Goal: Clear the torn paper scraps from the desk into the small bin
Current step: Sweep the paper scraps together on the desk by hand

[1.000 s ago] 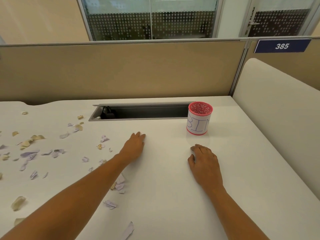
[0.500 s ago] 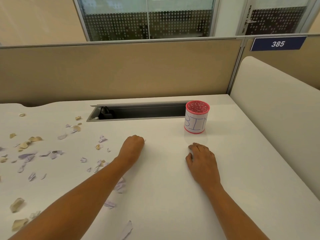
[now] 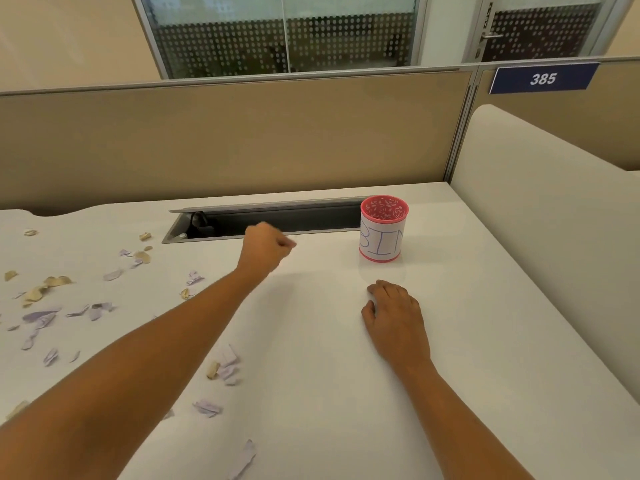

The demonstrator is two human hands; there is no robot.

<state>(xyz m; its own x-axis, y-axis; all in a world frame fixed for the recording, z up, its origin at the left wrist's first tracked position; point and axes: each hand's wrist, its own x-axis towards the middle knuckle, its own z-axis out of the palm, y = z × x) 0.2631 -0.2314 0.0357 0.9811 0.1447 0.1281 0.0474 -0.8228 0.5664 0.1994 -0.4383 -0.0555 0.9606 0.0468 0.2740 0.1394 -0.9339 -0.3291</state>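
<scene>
With scraps (image 3: 41,317) littering the desk's (image 3: 311,341) left, the left hand (image 3: 266,247), a fist whose contents I cannot see, hangs short of the bin (image 3: 383,233) beside the open cable tray (image 3: 277,221), where a loosened scrap could fall; the right hand (image 3: 394,317) rests flat.

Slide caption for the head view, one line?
Fisted left hand hovers short of the pink bin; right hand rests on the desk, paper scraps scattered at left.
</scene>
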